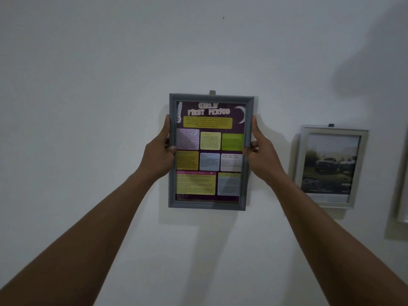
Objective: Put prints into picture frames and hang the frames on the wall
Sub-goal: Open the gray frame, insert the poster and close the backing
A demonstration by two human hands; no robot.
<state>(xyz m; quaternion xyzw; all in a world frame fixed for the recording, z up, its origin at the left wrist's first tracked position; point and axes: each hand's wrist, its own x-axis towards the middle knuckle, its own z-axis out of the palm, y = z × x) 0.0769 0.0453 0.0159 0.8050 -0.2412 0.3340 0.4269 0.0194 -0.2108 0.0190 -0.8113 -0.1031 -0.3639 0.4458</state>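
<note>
The slim rectangular grey picture frame (172, 151) is showing a dark purple poster print (209, 151) patterned with a grid of rounded text boxes in yellow, lime green, orange, lilac and pale blue, under cream lettering and a white crescent moon. A small olive hanging tab (212, 92) is topping it. The pale silver rectangular frame (298, 164) is displaying a muted grey-green photograph (331, 164) above a white strip. The plain wall (88, 85) is looking off-white.
</note>
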